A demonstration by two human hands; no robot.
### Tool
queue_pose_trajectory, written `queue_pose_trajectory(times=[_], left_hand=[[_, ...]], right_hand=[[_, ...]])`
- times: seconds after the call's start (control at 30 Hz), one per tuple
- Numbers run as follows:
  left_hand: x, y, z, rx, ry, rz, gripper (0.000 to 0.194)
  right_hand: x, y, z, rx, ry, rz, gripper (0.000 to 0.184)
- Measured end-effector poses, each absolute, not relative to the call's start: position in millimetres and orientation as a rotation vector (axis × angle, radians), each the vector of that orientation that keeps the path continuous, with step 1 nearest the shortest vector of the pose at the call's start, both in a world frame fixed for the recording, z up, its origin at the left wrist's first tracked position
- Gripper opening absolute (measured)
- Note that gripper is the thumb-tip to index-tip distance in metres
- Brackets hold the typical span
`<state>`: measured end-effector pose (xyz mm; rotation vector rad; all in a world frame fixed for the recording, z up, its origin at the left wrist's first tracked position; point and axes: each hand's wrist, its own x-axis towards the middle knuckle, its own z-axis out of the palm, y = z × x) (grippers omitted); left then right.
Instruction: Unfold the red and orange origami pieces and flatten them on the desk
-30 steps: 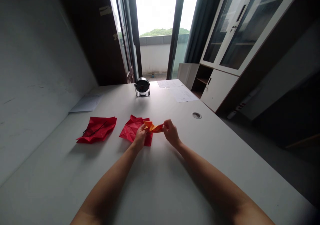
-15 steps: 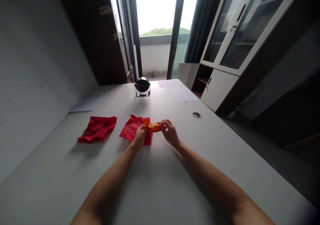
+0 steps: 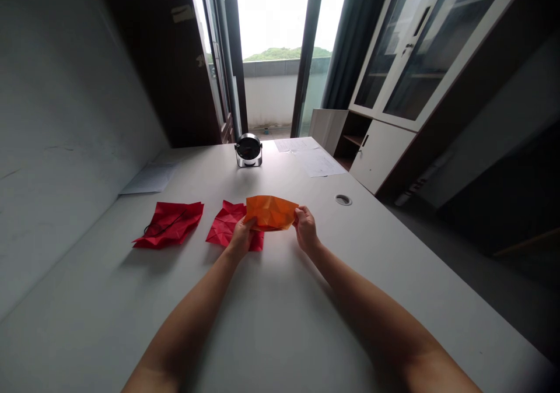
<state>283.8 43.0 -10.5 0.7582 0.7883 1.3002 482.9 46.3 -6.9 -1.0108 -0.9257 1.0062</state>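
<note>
A creased sheet of orange paper [image 3: 271, 211] is stretched between my two hands above the table. My left hand [image 3: 242, 235] pinches its left edge, and my right hand [image 3: 306, 227] grips the right edge. Behind and below my left hand lies a creased red paper [image 3: 223, 224], partly covered by the hand and the orange sheet. Farther left rests another crumpled red paper [image 3: 179, 227] with a thin dark cord [image 3: 164, 230] across it.
On the white table [image 3: 280, 323], a round black and silver device [image 3: 248, 150] stands at the back. Printed sheets [image 3: 319, 162] lie at the back right, a paper stack [image 3: 149, 178] by the left wall. A cable hole [image 3: 343, 200] sits on the right, before a cabinet [image 3: 385, 148].
The orange paper was bunched up between my fingers and is now spread out wider. My right hand has moved slightly right, away from my left hand.
</note>
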Motion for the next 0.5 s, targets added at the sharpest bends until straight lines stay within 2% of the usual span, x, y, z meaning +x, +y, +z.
queue_pose_trajectory(times=[0.13, 0.3, 0.5], left_hand=[[281.1, 44.0, -13.1, 0.743, 0.734, 1.274, 0.036], [285.0, 38.5, -7.9, 0.764, 0.733, 1.331, 0.041], [284.1, 37.7, -3.8, 0.759, 0.774, 1.411, 0.043]], right_hand=[[487.3, 48.3, -8.6, -1.04, -0.86, 1.004, 0.028], [481.7, 38.6, -2.4, -1.14, -1.174, 0.71, 0.031], [472.1, 25.2, 2.1, -1.198, -1.437, 0.566, 0.034]])
